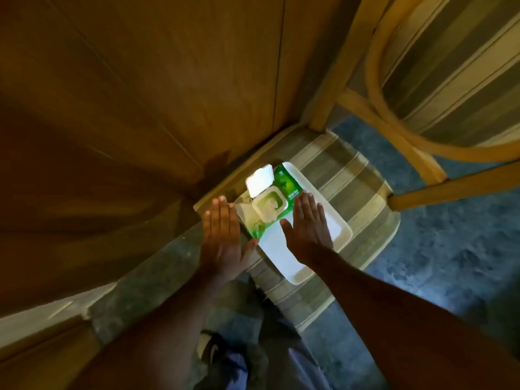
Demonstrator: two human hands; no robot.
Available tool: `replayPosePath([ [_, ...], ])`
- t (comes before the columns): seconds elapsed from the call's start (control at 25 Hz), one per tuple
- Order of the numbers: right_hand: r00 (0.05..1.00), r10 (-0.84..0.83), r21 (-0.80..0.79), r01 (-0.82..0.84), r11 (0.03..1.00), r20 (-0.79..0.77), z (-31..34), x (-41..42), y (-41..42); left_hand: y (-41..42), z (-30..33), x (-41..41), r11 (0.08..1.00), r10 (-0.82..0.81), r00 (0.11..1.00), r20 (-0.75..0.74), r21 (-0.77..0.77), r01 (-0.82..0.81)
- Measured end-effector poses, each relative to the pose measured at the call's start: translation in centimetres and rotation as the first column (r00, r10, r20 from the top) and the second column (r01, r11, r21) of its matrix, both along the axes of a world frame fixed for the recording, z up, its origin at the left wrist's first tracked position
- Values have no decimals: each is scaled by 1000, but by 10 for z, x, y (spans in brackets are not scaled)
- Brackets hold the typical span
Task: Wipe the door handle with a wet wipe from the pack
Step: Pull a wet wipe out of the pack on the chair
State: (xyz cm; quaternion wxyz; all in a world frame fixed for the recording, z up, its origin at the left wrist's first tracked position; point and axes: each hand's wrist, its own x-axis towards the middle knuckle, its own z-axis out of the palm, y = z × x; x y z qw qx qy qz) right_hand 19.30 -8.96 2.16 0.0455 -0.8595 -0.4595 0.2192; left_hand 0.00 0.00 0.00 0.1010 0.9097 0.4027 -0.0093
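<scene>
While both hands are hovering flat over the chair seat, the entry reads as follows.

Head view, item one: wet-wipe pack (277, 197), green, lying at the centre of the frame in a white tray (284, 260) that is resting on the striped chair seat (351, 178). Its flip lid (260, 181) is standing open toward the upper left, and a white wipe (271, 205) is showing in the opening, not yet drawn.

Item two: left hand (223, 237), palm down, fingers straight and pressed together, thumb angling toward the pack's lower corner; holding nothing.

Item three: right hand (308, 232), palm down, fingers extended and close together, thumb splayed left, hanging over the tray's right half; likewise gripping nothing.

Item four: wooden door (126, 94), filling the upper left; its handle is not appearing in frame.

Step in hand, by judgement: fetching the wipe. The next move is calling for one hand steadying the pack while the other pinches the exposed wipe and pulls upward, then turning to find the handle.
</scene>
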Motion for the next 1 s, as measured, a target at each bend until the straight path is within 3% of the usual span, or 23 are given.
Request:
replayPosePath([
  [0.2, 997, -23, 125, 32, 992, -72, -18, -15, 29, 14, -10, -2, 999, 0, 999, -48, 39, 2],
  [0.36, 992, -71, 44, 76, 996, -102, -23, -21, 43, 19, -4, -15, 999, 20, 998, -63, 31, -18],
  [0.48, 912, -309, 20, 326, 945, -269, 1, -17, 57, 24, 13, -30, 998, 66, 997, -50, 5, -66],
  [0.6, 779, -395, 207, 542, 815, -487, 57, -21, 69, 33, 58, -53, 979, 183, 982, -39, -86, -186],
  [0.68, 684, -313, 275, 606, 747, -659, 116, -29, 82, 42, 109, -64, 951, 281, 958, 57, -153, -270],
  [0.8, 607, -93, 346, 565, 749, -789, 229, -49, 105, 60, 211, -90, 940, 340, 879, 334, -147, -308],
  [1.0, 512, 363, 559, 303, 772, -779, 422, -113, 151, 95, 399, -149, 947, 304, 777, 551, -84, -312],
])
